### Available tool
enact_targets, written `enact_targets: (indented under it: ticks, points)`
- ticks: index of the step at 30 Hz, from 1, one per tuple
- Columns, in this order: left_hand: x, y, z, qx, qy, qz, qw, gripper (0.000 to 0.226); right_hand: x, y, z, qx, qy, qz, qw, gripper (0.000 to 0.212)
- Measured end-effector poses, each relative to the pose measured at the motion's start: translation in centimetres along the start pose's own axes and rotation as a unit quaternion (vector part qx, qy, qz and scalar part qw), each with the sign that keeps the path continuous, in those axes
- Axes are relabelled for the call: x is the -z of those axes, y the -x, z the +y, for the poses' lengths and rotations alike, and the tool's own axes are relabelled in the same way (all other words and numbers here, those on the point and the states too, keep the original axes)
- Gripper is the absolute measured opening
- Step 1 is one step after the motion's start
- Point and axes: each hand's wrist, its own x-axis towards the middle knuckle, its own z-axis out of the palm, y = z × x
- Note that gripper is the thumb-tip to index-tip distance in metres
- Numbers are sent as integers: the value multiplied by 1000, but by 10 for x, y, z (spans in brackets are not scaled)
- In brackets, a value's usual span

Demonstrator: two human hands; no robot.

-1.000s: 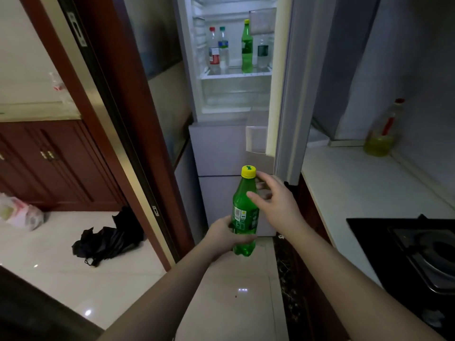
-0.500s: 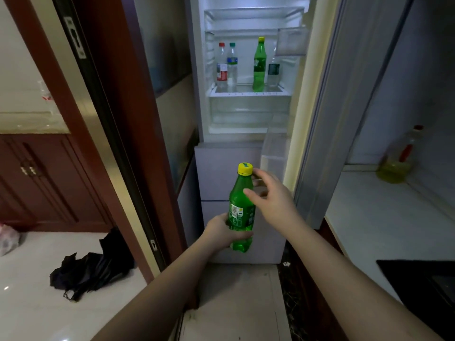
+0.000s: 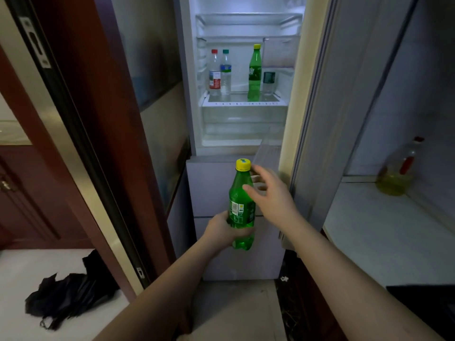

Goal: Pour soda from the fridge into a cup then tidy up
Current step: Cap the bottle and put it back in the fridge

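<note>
Upright, green soda bottle [image 3: 240, 207] with yellow cap [image 3: 243, 164] and 1 label — left hand [image 3: 225, 230] gripping its lower body, right hand [image 3: 269, 195] loose-fingered just beside its neck, before the open fridge [image 3: 246, 70] — nearer and higher in view than 0.5 s ago.

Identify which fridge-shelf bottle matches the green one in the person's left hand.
The tall green bottle with a yellow cap, third from the left on the shelf. The clear red-capped bottle, clear green-capped bottle and short dark-labelled bottle differ.

Green soda bottle [image 3: 240, 205], yellow cap on, upright, before the open fridge [image 3: 246, 124]
</note>
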Motion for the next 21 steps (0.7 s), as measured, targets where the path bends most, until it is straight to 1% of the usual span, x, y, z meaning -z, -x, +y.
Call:
enact_targets:
  ticks: [8,13,17,21]
  points:
    - [-7,-17,11,0,20,4,1000,47,-4,-14,0,15,-9,4,1000,49]
    - [-9,-19,12,-7,-14,5,1000,49,7,-10,6,27,15,13,999,49]
    - [-15,-20,18,-22,-41,-16,999,47,18,-2,18,19,21,51,998,50]
    - [-21,-20,25,-43,-58,-49,996,45,30,4,25,13,5,89,996,48]
